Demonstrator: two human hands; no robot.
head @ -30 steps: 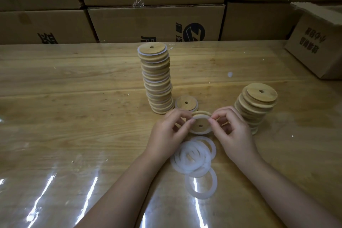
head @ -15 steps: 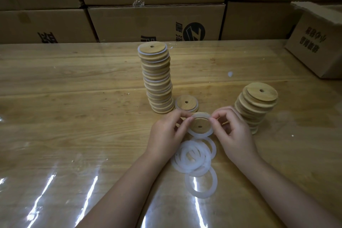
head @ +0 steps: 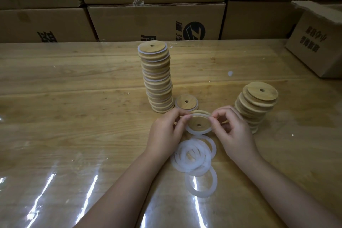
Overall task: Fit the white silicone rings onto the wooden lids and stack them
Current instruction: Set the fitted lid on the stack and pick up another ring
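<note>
Lid with silicone ring, just in front of tall stack, pinched by left hand and right hand; both grips narrow on rim. I judge uneven stretch could pop ring off. Tall stack leans; elbow nudge could topple it. Single lid at its foot, bare lids to its right, loose rings nearer me.

- Mid-table the tall stack, right of it the short stack, a lone lid in the gap between.
- The rings lie nearer.
- The table is open at left; boxes wall the far edge.
</note>
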